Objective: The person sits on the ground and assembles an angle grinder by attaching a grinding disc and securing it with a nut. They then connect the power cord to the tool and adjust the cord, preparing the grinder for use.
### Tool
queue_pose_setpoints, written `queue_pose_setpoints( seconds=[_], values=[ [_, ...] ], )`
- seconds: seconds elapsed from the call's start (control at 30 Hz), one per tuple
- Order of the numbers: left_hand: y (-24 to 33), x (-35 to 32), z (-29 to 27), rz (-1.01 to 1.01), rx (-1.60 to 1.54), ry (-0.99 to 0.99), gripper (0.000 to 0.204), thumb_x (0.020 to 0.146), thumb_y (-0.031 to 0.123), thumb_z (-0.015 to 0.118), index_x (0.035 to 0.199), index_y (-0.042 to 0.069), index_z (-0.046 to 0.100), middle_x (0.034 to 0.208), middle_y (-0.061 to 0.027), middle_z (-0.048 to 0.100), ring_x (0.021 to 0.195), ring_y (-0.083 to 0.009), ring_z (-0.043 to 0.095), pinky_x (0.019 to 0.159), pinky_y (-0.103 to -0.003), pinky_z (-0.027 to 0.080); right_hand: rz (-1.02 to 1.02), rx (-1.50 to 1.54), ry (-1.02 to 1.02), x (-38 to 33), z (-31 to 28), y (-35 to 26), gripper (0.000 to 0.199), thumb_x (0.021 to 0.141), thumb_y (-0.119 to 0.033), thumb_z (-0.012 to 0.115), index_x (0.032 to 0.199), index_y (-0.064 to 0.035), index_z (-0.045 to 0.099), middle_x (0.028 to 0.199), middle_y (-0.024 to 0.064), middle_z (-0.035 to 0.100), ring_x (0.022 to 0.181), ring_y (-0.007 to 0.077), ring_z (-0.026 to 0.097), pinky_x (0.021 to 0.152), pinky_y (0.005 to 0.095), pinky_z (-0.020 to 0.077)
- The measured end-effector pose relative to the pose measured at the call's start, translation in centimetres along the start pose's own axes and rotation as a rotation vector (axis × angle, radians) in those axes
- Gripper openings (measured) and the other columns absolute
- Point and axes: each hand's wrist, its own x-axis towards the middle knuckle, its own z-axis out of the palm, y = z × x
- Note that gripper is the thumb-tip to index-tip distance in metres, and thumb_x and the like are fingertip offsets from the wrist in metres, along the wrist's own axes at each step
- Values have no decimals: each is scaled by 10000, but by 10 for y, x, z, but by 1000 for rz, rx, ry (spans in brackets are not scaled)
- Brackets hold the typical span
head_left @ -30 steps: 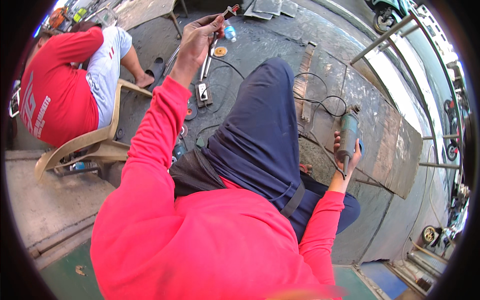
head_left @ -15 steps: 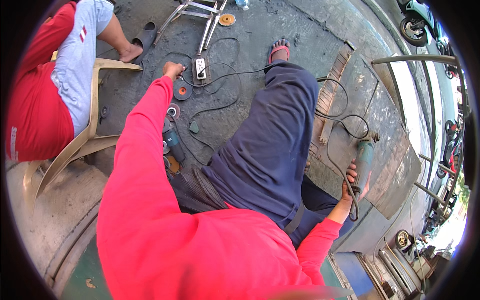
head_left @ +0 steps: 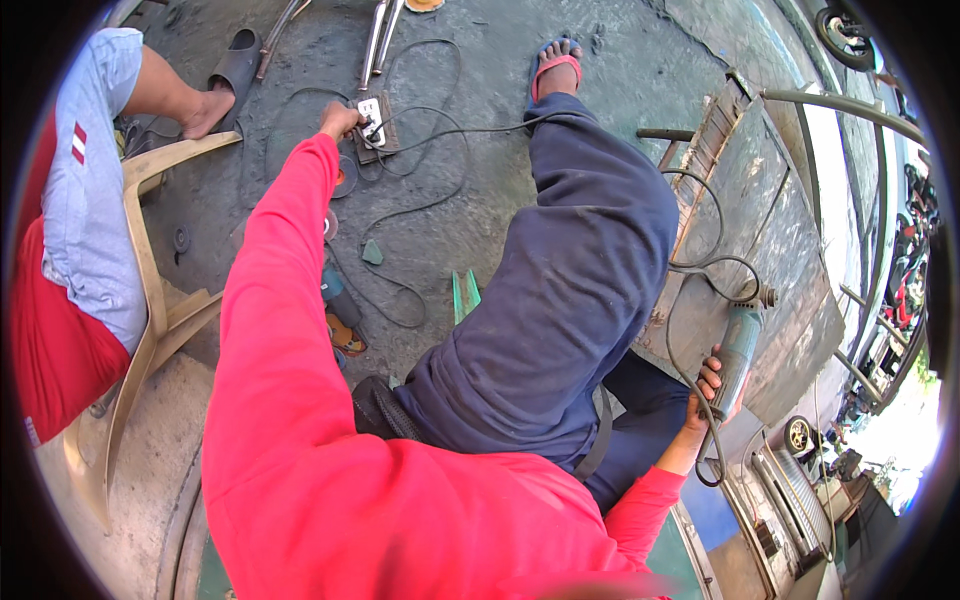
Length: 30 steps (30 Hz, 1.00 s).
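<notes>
My left hand [head_left: 342, 119] reaches far out over the ground, its fingers closed on a dark power plug at the edge of a white socket strip [head_left: 371, 122]. The strip is fixed to a small board, and a black cord [head_left: 470, 128] runs from it across my leg. Off to the right, my right hand [head_left: 708, 388] is wrapped round the green body of an angle grinder [head_left: 740, 340], its metal head pointing away from me. A loop of the cord hangs over that hand. No disc shows on this grinder.
A second grinder [head_left: 340, 298] and grinding discs [head_left: 345, 176] lie beside my left arm. At left, a person in grey shorts [head_left: 90, 190] sits on a beige plastic chair [head_left: 150, 270]. Metal legs [head_left: 380, 40] stand beyond the strip. A metal sheet [head_left: 790, 330] lies to the right.
My left hand has brought the plug from beside the socket strip up against it. My right hand still holds the angle grinder. The whole view has shifted a little.
</notes>
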Motion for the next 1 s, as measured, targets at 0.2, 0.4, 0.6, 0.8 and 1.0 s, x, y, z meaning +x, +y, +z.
queue_pose_setpoints(
  seconds=[0.2,0.4,0.6,0.8,1.0],
  values=[
    [11,-1,-2,37,103,-42,230,712,141,802,796,-55,717,719,-103,681,543,-176,611,473,-317,465,3,-38,1,-1,-1,0,757,1004,-466,422,1373,160,209,1027,234,427,785,254,479,576,347,492],
    [21,1,8,91,241,-14,262,686,171,782,783,-62,712,727,-143,696,636,-250,681,573,-366,528,2,-34,14,-1,-2,0,755,1002,-469,421,1381,150,210,1032,229,430,786,254,482,577,352,493],
    [-1,33,25,229,490,150,265,700,187,709,824,-48,716,797,-213,701,779,-337,709,682,-416,545,-13,-40,40,-1,4,5,792,984,-493,437,1391,149,218,1037,219,446,755,237,501,557,343,482],
    [-26,79,30,263,447,22,346,681,235,726,858,-61,696,829,-235,700,760,-330,710,664,-437,535,-68,-159,113,3,11,10,755,978,-483,446,1352,152,281,979,182,475,726,205,503,570,299,469],
    [-23,78,26,265,361,-21,299,680,220,698,693,-77,674,581,-168,637,519,-275,648,513,-390,499,-90,-95,187,6,20,17,785,963,-548,412,1301,159,360,946,203,524,697,223,521,561,307,461]
  ],
)
